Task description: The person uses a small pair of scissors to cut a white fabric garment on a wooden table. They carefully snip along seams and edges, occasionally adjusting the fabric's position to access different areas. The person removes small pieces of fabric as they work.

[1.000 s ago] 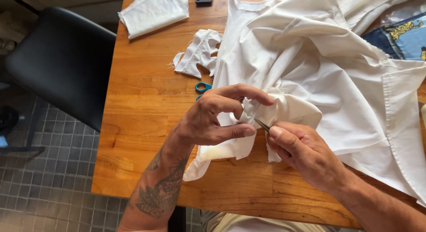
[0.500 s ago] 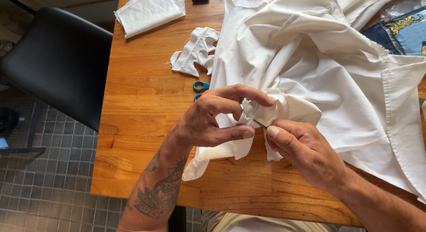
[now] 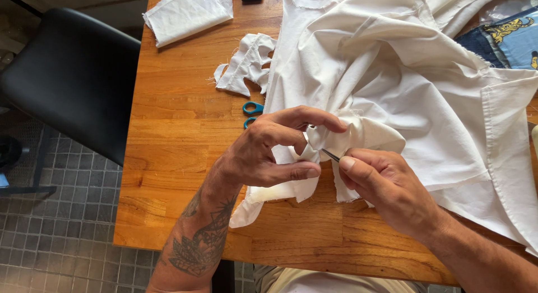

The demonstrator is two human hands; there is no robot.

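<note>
Hardly anything has shifted since a second ago: both hands stay at the same bunched fold, and the cloth sits a touch closer under my eyes. My left hand [image 3: 266, 150] is curled nearly closed, thumb and fingers pinching a gathered bit of the white garment [image 3: 392, 85] and holding it up off the wooden table [image 3: 179, 147]. Just to its right, touching the same fold, my right hand [image 3: 386, 186] is closed around a thin dark metal tool [image 3: 330, 155], thumb pressed along it, its tip poking out toward my left thumb and into the cloth; which tool it is I cannot tell. Below my left hand a loose strip of the garment hangs down over the table toward me. Beyond my left knuckles the blue scissor handles [image 3: 251, 114] peek out from under the garment's edge. Further up lies a small white scrap [image 3: 244, 66], and past that a folded white piece [image 3: 188, 13] near the far edge. Beyond my right hand, at the far corner, blue patterned fabric [image 3: 513, 41] shows. Left of the table stands a black chair [image 3: 73, 80].
</note>
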